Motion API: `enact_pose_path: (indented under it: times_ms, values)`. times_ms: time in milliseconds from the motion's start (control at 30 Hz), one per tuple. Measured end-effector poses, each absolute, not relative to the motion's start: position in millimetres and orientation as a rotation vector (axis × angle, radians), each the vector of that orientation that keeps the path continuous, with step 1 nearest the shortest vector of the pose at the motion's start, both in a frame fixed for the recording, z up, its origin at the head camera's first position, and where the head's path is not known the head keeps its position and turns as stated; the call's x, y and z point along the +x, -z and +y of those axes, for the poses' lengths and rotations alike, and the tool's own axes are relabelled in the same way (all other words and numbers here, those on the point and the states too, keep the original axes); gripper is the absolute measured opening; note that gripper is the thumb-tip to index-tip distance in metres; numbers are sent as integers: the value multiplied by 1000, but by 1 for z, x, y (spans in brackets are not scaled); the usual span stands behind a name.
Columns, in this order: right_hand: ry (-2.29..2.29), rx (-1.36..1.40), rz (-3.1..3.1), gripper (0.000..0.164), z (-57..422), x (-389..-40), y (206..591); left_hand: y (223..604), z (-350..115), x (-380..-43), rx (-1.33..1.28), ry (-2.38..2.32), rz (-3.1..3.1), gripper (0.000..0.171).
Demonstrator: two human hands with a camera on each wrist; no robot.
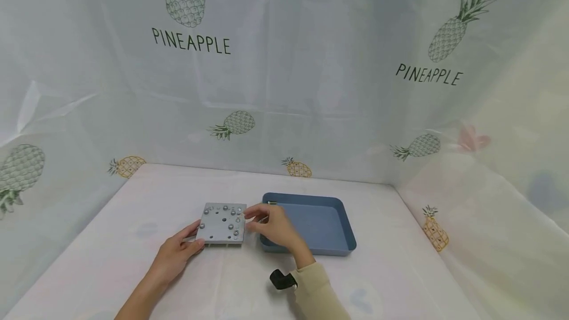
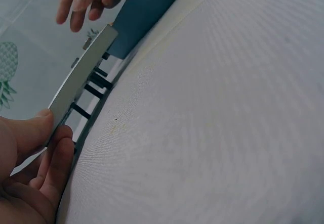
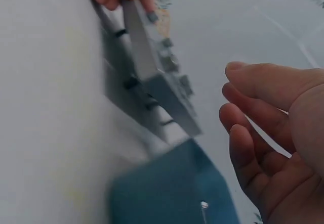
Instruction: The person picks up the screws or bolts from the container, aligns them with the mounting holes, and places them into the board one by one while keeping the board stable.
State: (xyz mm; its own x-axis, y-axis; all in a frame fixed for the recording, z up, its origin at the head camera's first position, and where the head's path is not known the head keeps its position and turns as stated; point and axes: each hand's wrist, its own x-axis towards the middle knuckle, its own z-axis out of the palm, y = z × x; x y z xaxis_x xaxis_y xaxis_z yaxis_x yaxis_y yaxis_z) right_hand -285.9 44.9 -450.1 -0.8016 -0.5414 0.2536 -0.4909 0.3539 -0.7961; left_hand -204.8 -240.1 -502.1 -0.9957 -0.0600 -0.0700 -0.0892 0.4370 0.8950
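Observation:
A square grey metal plate (image 1: 218, 227) carries several socket-head bolts (image 1: 230, 227) in its holes. Dark bolt shanks (image 2: 94, 91) stick out below it toward the tabletop. My left hand (image 1: 176, 253) grips the plate's left edge, thumb on top and fingers underneath. Just past the plate's right edge hovers my right hand (image 1: 273, 223), over the left side of a blue tray (image 1: 340, 231). Its fingers (image 3: 243, 148) are loosely bent with nothing between them, and they stand apart from the plate in the right wrist view.
Small metallic pieces (image 1: 272, 203) lie in the tray's back left corner. A black wrist device (image 1: 282, 279) sits at my right sleeve (image 1: 317, 290). White pineapple-print sheeting (image 1: 311, 78) rises behind and beside the white-covered table (image 1: 391, 270).

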Motion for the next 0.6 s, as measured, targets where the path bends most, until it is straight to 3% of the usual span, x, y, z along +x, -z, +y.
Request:
enact_pose_path:
  times_ms: [300,600]
  values:
    - [1140,-930,2698,37,86,-328,416,501,-241,-204,-156,-1639,2648,74]
    - [923,-935,2703,41,98,-360,424,501,-238,-201,-167,-1667,2624,73]
